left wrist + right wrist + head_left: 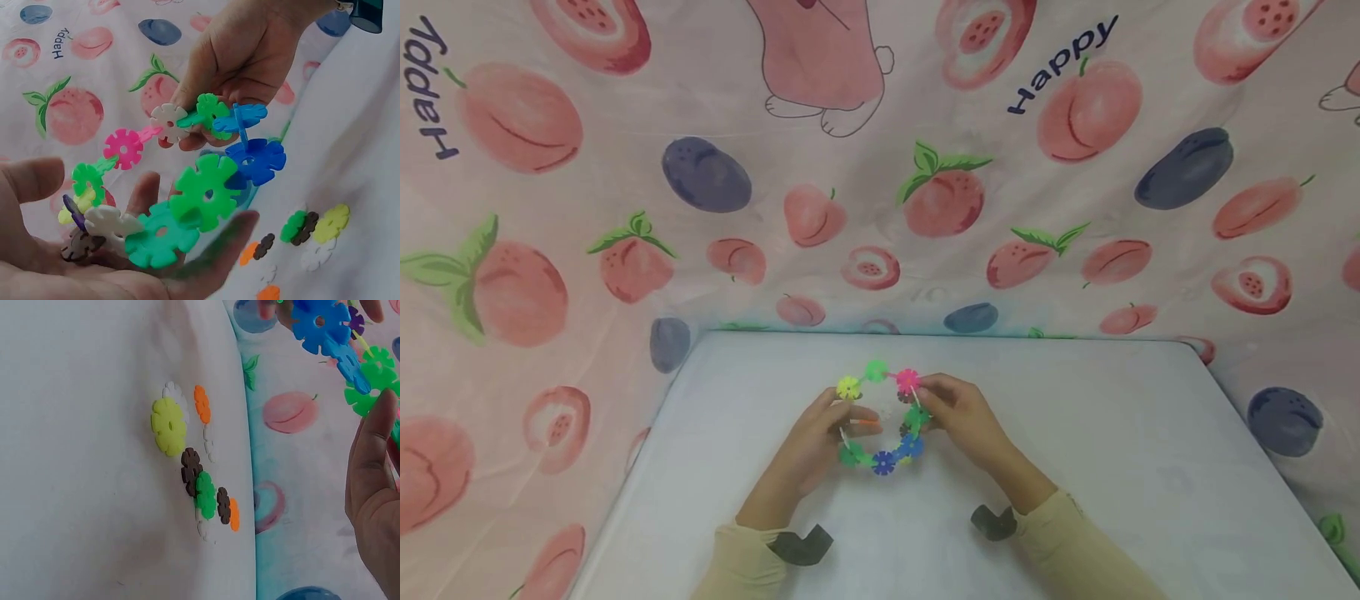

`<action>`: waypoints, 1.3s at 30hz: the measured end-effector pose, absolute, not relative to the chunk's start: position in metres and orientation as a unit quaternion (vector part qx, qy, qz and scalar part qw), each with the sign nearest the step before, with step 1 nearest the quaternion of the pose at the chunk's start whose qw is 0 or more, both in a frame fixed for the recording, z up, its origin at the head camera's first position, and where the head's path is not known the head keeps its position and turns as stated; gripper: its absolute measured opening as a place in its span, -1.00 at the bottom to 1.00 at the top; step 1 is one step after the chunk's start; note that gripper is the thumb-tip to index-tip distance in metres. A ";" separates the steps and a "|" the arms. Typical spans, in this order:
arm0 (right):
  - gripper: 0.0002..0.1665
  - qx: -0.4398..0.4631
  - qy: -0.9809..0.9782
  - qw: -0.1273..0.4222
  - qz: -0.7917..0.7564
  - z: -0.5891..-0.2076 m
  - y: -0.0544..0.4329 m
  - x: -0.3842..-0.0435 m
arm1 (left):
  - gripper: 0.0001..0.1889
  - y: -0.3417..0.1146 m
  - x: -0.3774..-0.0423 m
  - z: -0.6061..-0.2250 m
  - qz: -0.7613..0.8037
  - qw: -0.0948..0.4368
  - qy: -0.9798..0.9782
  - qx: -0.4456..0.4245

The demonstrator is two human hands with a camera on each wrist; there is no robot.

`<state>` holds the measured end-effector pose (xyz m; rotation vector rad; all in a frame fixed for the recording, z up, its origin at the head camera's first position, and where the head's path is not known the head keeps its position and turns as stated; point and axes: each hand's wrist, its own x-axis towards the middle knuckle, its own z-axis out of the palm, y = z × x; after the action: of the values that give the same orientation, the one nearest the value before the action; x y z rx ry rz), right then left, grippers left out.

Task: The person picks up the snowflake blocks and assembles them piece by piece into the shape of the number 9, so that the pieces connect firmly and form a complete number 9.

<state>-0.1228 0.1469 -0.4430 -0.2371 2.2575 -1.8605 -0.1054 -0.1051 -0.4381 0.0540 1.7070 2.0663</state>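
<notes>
A closed ring of interlocking flower-shaped plastic discs (883, 463) is held up over the table between both hands. Its pieces are blue, green, white, pink, yellow, purple and brown. My left hand (820, 433) is under one side; in the left wrist view its fingers lie loosely extended beneath a teal disc (161, 249) and a white disc (109, 226), the thumb standing apart. On the opposite side, my right hand (966, 417) pinches the ring between thumb and fingers, by a white disc (167, 122) and a green one. The right fingertips are partly hidden behind the discs.
Loose discs lie on the white table (1075, 467) beneath the ring, among them a yellow disc (169, 425), a green disc (205, 495) and an orange disc (202, 404), with several white and brown ones. A fruit-printed cloth (880, 167) hangs around the table's back and sides.
</notes>
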 end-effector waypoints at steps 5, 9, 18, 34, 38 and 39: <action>-0.64 -0.064 0.763 0.105 -0.635 -0.443 0.149 -0.124 | -0.60 -0.107 -0.107 -0.443 0.750 0.253 0.611 0.019; -0.64 -0.051 0.766 0.110 -0.631 -0.442 0.149 -0.125 | -0.51 -0.108 -0.109 -0.450 0.739 0.270 0.616 0.038; -0.58 -0.035 0.758 0.113 -0.642 -0.444 0.148 -0.127 | -0.51 -0.110 -0.105 -0.454 0.717 0.296 0.626 0.081; -0.55 0.011 0.725 0.152 -0.672 -0.451 0.151 -0.136 | -0.79 -0.106 -0.103 -0.451 0.741 0.278 0.608 0.061; -0.56 0.022 0.727 0.158 -0.667 -0.457 0.154 -0.141 | -0.80 -0.104 -0.104 -0.451 0.767 0.258 0.587 0.032; -0.57 0.025 0.731 0.159 -0.663 -0.458 0.154 -0.142 | -0.80 -0.103 -0.104 -0.451 0.772 0.249 0.584 0.021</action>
<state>-0.1419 0.1542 -0.4584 0.0714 2.0915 -1.8949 -0.1040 -0.1032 -0.4509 0.0582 1.5915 2.1024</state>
